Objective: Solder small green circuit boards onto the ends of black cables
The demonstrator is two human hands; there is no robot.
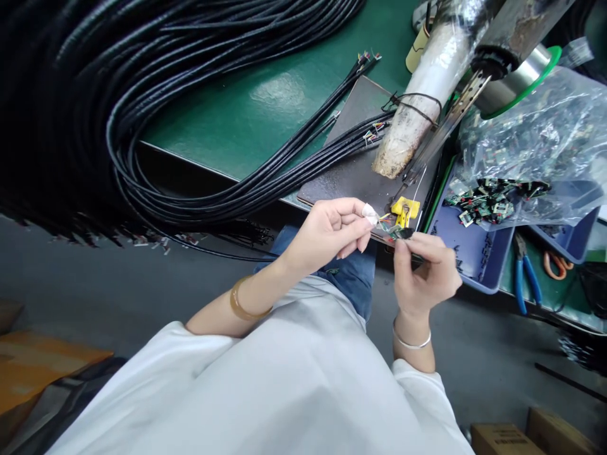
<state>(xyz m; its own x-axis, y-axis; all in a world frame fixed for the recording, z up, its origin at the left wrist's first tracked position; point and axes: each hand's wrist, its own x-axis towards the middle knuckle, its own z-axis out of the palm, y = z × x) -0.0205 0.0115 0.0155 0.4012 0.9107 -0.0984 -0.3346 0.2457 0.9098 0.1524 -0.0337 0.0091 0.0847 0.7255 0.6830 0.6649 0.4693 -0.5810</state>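
Observation:
Between thumb and forefinger, my left hand (339,227) pinches the end of a black cable, whose thin coloured wires (385,219) fan out toward the right. White tape or a finger cot covers one fingertip. My right hand (424,268) grips a small green circuit board (401,233) by its dark part, close to those wires. Whether wires and board are joined is too small to tell. Just beyond the fingertips stands a yellow clip (405,212), with the tip of a soldering iron (446,120) above it.
Black cables (227,183) lie in a thick bundle over the green table (279,95) and a brown board (327,170). A taped white tube (417,107) hangs beside a solder spool (516,82). Rightward are a bag of circuit boards (535,133), a purple tray (478,253) and blue-handled pliers (526,278).

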